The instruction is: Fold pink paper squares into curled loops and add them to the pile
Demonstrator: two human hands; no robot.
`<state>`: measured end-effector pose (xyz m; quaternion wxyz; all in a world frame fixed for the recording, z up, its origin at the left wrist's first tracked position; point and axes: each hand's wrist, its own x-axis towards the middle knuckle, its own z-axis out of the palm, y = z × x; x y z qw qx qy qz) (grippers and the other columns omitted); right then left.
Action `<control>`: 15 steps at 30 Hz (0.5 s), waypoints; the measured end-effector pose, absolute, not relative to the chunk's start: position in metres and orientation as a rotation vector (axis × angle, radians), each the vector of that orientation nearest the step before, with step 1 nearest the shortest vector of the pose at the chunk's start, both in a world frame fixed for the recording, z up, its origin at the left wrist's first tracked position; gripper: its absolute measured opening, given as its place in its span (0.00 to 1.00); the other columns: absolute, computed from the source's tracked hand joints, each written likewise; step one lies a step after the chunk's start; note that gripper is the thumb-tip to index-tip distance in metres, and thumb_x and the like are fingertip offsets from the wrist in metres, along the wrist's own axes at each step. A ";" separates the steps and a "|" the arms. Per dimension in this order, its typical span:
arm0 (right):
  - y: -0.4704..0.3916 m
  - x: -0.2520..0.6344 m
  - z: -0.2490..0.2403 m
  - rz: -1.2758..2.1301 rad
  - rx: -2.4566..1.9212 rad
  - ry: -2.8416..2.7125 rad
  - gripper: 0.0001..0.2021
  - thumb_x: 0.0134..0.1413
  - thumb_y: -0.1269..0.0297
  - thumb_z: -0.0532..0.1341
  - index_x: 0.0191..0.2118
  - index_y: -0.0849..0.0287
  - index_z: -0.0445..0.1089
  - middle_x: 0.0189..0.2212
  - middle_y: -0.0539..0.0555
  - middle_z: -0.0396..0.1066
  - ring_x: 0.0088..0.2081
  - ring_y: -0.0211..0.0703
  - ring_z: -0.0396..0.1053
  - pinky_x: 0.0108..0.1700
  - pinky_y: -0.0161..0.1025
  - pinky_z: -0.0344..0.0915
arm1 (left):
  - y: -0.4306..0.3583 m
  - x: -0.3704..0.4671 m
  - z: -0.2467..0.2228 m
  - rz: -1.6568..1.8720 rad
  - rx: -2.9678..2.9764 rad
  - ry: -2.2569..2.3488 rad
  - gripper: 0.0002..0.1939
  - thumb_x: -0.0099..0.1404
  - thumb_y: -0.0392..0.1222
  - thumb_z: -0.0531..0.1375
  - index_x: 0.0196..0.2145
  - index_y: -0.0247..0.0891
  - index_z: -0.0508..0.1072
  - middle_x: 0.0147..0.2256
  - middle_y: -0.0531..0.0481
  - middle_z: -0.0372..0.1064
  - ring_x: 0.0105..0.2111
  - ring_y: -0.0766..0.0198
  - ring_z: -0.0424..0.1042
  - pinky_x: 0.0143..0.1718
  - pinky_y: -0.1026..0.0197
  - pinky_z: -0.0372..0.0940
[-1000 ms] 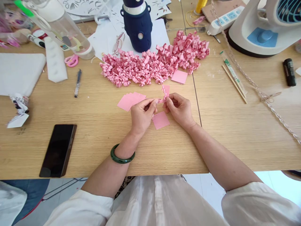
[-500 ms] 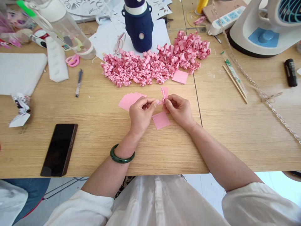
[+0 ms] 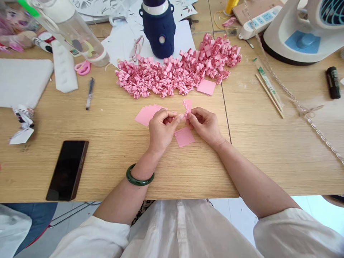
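Observation:
Between my hands stands a small pink paper piece [image 3: 189, 105] with a row of curled strips along its left edge. My right hand [image 3: 205, 123] pinches its lower end between thumb and forefinger. Thumb and forefinger of my left hand [image 3: 164, 129] are pressed together at the paper's lower left, on its strips; the exact contact is too small to make out. A fanned stack of pink paper squares [image 3: 146, 115] lies partly behind my left hand. Just below the fingertips is another pink cut paper square [image 3: 184, 137]. Beyond lies a long heap of curled pink paper flowers [image 3: 166, 77].
A pink square pad [image 3: 206, 87] touches the heap's front. Behind stand a dark blue bottle [image 3: 158, 32] and a clear bottle [image 3: 83, 39]. A phone [image 3: 67, 170] lies front left, a pen [image 3: 90, 94] above it. Wooden sticks [image 3: 269, 95], a cord [image 3: 295, 102] and a fan [image 3: 292, 39] are at right.
My left thumb and fingertips have shifted slightly right, closer to my right fingertips and the curled paper. My right hand keeps its hold, and the other things stay in place.

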<state>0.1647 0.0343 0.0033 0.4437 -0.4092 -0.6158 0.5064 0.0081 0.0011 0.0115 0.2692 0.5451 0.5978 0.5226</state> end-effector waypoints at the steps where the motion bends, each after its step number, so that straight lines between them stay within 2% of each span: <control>1: 0.034 0.165 0.004 1.260 -1.012 -1.529 0.14 0.59 0.53 0.64 0.31 0.59 0.70 0.24 0.49 0.71 0.24 0.34 0.66 0.28 0.35 0.62 | 0.001 0.008 0.012 1.407 1.479 1.614 0.08 0.60 0.41 0.68 0.26 0.39 0.76 0.25 0.55 0.68 0.27 0.68 0.62 0.32 0.62 0.60; 7: 0.035 0.165 0.003 1.290 -1.003 -1.507 0.16 0.58 0.50 0.65 0.31 0.58 0.70 0.23 0.49 0.72 0.24 0.34 0.66 0.27 0.35 0.63 | 0.000 0.010 0.016 1.428 1.494 1.582 0.08 0.62 0.43 0.68 0.27 0.39 0.77 0.26 0.54 0.69 0.27 0.68 0.64 0.32 0.63 0.60; 12: 0.036 0.165 0.002 1.318 -1.017 -1.429 0.18 0.57 0.46 0.64 0.30 0.57 0.68 0.23 0.48 0.71 0.21 0.33 0.65 0.26 0.35 0.63 | 0.000 0.012 0.020 1.495 1.444 1.526 0.14 0.71 0.51 0.59 0.37 0.41 0.81 0.39 0.48 0.77 0.42 0.63 0.74 0.44 0.62 0.66; 15: 0.036 0.165 0.003 1.315 -1.014 -1.423 0.19 0.57 0.46 0.64 0.31 0.58 0.68 0.22 0.49 0.71 0.21 0.34 0.65 0.26 0.35 0.63 | 0.000 0.013 0.019 1.503 1.461 1.474 0.15 0.71 0.50 0.59 0.38 0.41 0.82 0.40 0.48 0.79 0.45 0.61 0.75 0.51 0.59 0.67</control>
